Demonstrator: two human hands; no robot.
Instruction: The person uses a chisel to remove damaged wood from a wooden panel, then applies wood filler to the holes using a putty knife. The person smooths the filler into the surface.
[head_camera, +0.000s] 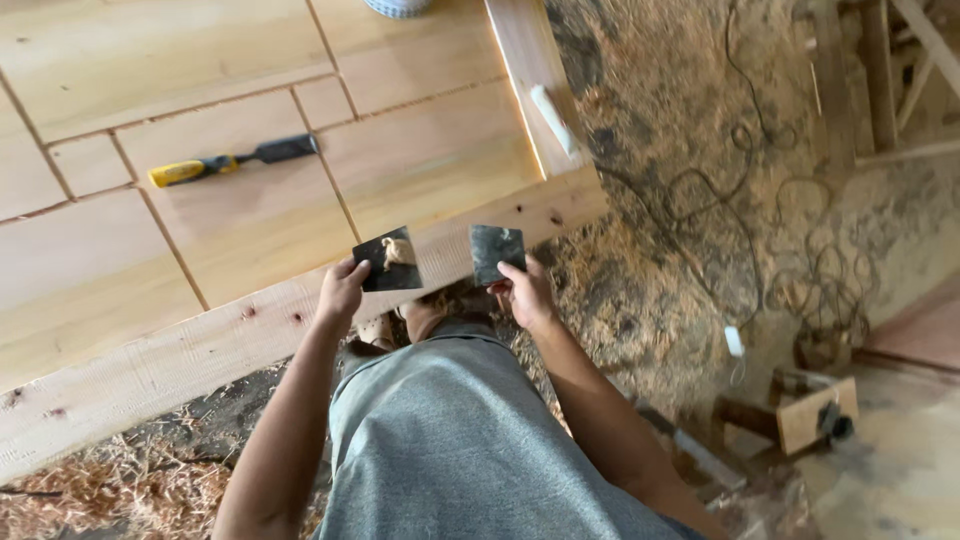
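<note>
Grasping dark plates: left hand (340, 290) grip, right hand (527, 293) grip; fingertips hidden.

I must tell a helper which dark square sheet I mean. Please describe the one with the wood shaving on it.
Find the large wooden panel, then its near edge. Two dark square sheets are held there; take the one in the left hand. Only it carries a pale curled shaving.

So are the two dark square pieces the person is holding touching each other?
Apart. The head view shows the left hand's dark square and the right hand's dark square with a plain strip of pale wooden panel between them.
</note>
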